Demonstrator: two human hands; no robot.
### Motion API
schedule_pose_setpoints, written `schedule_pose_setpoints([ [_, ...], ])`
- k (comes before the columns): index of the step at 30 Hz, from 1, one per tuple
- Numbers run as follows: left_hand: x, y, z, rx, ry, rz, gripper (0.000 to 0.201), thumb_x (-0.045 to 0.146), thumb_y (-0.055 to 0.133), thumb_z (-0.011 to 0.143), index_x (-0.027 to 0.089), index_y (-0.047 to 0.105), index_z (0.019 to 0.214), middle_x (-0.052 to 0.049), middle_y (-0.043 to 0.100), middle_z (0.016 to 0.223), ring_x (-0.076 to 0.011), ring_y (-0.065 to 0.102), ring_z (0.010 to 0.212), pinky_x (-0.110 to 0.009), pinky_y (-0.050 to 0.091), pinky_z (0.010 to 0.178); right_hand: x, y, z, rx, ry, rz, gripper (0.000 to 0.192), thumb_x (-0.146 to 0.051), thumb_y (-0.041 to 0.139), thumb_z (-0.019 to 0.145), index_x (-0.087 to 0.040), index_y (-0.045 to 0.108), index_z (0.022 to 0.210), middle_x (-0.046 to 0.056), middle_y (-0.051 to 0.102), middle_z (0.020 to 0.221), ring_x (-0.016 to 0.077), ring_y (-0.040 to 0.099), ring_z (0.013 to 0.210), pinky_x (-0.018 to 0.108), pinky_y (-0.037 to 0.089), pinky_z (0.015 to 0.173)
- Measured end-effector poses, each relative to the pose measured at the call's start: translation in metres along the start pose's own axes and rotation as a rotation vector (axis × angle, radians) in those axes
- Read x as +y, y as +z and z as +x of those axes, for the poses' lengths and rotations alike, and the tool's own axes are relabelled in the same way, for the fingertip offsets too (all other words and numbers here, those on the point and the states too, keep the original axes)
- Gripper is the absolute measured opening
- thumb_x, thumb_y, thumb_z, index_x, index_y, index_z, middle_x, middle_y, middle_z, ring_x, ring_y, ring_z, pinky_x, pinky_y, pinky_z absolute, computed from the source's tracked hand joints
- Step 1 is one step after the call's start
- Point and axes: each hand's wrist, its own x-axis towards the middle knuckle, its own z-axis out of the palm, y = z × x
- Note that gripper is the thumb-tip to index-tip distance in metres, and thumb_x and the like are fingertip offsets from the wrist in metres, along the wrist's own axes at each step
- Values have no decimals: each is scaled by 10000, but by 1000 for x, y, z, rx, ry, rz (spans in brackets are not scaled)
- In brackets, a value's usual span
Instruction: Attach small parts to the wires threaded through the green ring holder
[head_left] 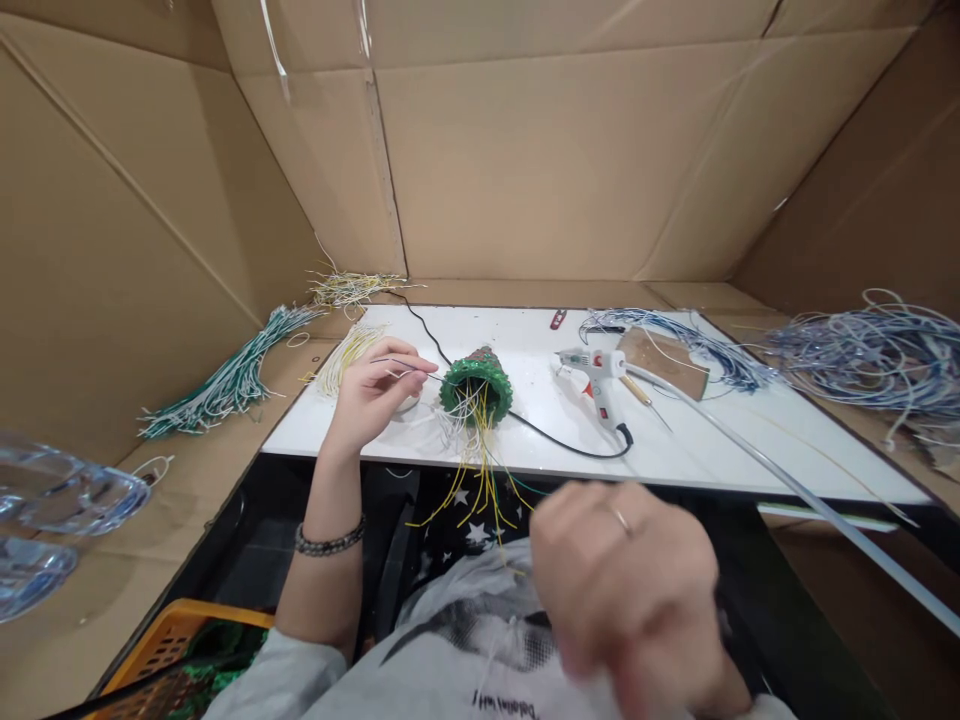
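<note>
My left hand (379,390) pinches a thin, wire-like strand (409,366) between thumb and fingertips, just left of a cone-shaped piece. That glittery green and brown cone (480,375) lies on its side, its hollow green-rimmed opening towards me. Out of the opening spill white and yellow wires (484,470), the yellow ones hanging over the table's front edge. Close to the camera, my right hand (622,590) is curled into a fist, slightly blurred, away from the tabletop. Whatever its fingers may hold is hidden.
A glue gun (596,380) with a long clear glue stick (795,490) lies right of the cone, near an awl (641,392). Green-white wires (232,375) lie left, blue-white wires (870,350) right. Cardboard walls surround the white table (525,320). An orange basket (169,640) stands below left.
</note>
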Motion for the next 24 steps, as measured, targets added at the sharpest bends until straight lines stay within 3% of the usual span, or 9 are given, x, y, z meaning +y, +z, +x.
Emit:
schedule_pose_setpoints([
  [2, 3, 2, 1, 25, -7, -51, 151, 332, 756, 890, 205, 822, 841, -54, 718, 865, -132, 635, 680, -241, 556, 512, 5, 8, 26, -17, 60, 166, 328, -392, 573, 1040, -278, 724, 773, -20, 703, 605, 117, 645, 533, 251, 557, 536],
  [5, 8, 5, 2, 46, -23, -126, 155, 338, 773, 883, 204, 827, 827, -53, 743, 848, -128, 648, 641, -242, 560, 515, 19, 18, 48, 35, 196, 46, 149, -206, 658, 974, -240, 724, 844, 7, 752, 747, 149, 694, 672, 290, 575, 630],
  [8, 12, 8, 2, 65, -74, -154, 177, 375, 804, 850, 207, 813, 796, -59, 775, 829, -139, 663, 611, -256, 565, 520, 36, 33, 55, 74, 234, -89, 116, -200, 670, 965, -240, 707, 863, 12, 756, 824, 160, 701, 768, 295, 564, 709],
  [15, 17, 9, 0, 75, -182, -142, 221, 414, 813, 814, 196, 775, 813, -35, 761, 688, -173, 704, 572, -294, 604, 566, 59, 55, 67, 86, 323, -264, 57, -242, 678, 963, -211, 725, 967, 48, 763, 1008, 164, 704, 852, 258, 500, 683],
  [24, 22, 6, 2, 44, 6, -77, 153, 382, 805, 855, 241, 821, 798, -44, 779, 789, -153, 687, 608, -270, 571, 503, 69, 60, 67, 30, 328, -289, 97, -191, 650, 979, -222, 729, 932, 7, 786, 859, 152, 677, 747, 254, 460, 697],
])
